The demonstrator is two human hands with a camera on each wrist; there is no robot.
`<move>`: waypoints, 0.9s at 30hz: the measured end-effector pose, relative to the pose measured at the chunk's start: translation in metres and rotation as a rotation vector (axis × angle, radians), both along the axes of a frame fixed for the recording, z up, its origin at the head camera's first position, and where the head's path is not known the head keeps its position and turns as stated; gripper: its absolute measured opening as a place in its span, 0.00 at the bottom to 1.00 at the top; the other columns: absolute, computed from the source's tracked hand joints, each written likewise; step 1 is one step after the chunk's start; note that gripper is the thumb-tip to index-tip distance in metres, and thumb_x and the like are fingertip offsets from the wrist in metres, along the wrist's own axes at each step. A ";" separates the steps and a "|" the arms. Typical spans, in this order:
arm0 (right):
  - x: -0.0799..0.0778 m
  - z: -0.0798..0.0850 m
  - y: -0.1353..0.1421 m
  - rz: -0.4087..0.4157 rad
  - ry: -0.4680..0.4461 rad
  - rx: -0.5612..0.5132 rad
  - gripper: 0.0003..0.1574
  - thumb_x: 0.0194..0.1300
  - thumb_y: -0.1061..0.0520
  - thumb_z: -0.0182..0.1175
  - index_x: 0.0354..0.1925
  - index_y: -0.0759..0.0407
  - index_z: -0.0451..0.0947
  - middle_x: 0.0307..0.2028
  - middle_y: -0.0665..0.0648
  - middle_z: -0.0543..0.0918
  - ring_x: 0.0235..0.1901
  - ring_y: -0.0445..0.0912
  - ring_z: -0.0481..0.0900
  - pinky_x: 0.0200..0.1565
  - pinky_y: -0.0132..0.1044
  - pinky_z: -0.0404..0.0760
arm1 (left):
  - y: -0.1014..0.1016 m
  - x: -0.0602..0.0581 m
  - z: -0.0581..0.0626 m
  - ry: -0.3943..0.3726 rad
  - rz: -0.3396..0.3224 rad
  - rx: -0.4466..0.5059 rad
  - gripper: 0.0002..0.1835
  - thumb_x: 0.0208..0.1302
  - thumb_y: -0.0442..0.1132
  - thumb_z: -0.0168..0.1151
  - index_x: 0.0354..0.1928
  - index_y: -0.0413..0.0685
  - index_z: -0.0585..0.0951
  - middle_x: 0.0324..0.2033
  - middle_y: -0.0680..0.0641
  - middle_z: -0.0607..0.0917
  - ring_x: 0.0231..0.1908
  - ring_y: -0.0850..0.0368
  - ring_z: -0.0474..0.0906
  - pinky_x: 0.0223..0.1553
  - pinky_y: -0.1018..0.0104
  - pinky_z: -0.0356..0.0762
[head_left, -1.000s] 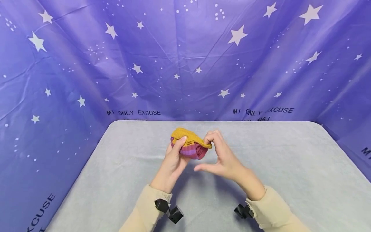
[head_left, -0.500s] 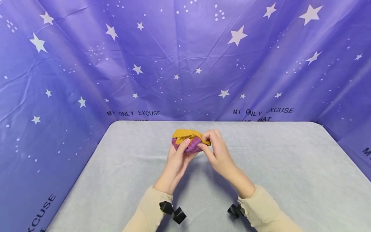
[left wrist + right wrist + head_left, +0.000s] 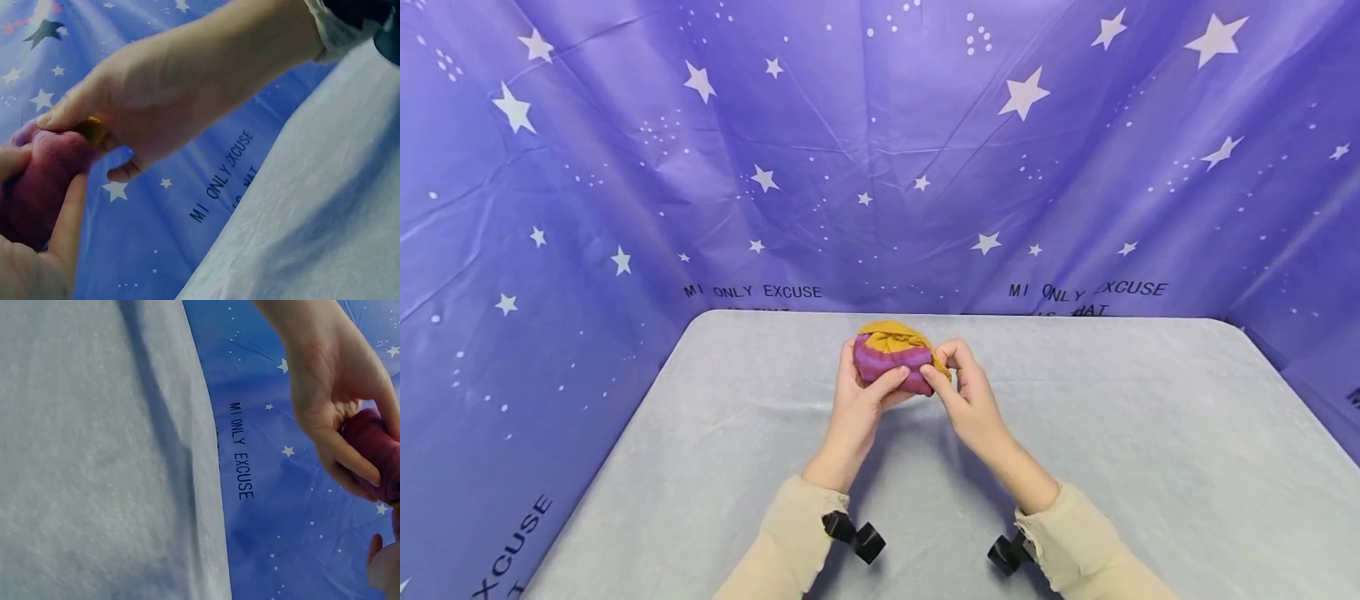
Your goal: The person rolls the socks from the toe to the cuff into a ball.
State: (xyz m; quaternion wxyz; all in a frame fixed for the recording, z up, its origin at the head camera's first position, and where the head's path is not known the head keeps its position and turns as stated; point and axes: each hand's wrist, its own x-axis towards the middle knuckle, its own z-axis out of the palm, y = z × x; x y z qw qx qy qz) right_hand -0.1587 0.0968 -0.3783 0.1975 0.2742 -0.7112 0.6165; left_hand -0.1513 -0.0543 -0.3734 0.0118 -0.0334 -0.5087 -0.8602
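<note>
A rolled-up sock, striped purple and maroon with a mustard ribbed cuff, is held up above the far half of the table. My left hand grips the roll from the left, its thumb across the striped front and its fingers behind. On the other side my right hand pinches the right end, where the mustard edge hangs between thumb and fingers. The left wrist view shows the maroon roll between both hands. In the right wrist view the left fingers wrap the maroon sock, while most of the right hand is out of frame.
A grey cloth-covered table spreads beneath the hands. Behind it and at both sides hangs a purple curtain with white stars and black lettering. Small black cameras sit at the cuffs of the beige sleeves.
The right thumb, apart from the sock a second ago, has come in to pinch its right end. The roll has turned, so its striped side faces forward and the gathered mustard part shows on top.
</note>
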 end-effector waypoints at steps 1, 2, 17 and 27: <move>0.001 -0.001 0.000 -0.002 0.011 -0.003 0.11 0.67 0.73 0.55 0.34 0.67 0.62 0.30 0.49 0.68 0.36 0.38 0.68 0.40 0.28 0.68 | 0.002 -0.001 0.000 -0.007 0.022 -0.010 0.32 0.60 0.24 0.61 0.63 0.47 0.61 0.58 0.41 0.72 0.50 0.51 0.81 0.39 0.61 0.88; 0.001 -0.002 0.000 -0.006 0.030 -0.001 0.10 0.67 0.74 0.54 0.34 0.68 0.62 0.30 0.50 0.68 0.35 0.38 0.69 0.40 0.28 0.68 | 0.003 -0.002 0.000 -0.013 0.040 -0.018 0.31 0.60 0.25 0.61 0.63 0.46 0.62 0.57 0.41 0.72 0.48 0.51 0.82 0.37 0.61 0.88; 0.004 0.007 -0.004 -0.133 -0.070 -0.024 0.03 0.71 0.67 0.55 0.41 0.68 0.73 0.26 0.53 0.80 0.27 0.35 0.74 0.33 0.25 0.74 | -0.003 -0.004 0.000 0.044 0.076 -0.196 0.28 0.56 0.25 0.65 0.57 0.43 0.65 0.51 0.42 0.76 0.44 0.55 0.82 0.35 0.59 0.88; 0.000 -0.009 -0.008 -0.216 0.639 0.411 0.20 0.78 0.49 0.47 0.32 0.58 0.77 0.27 0.53 0.81 0.32 0.47 0.74 0.43 0.41 0.71 | -0.003 -0.014 -0.003 -0.068 0.211 -0.221 0.21 0.57 0.27 0.60 0.51 0.42 0.66 0.43 0.45 0.76 0.32 0.58 0.79 0.25 0.70 0.82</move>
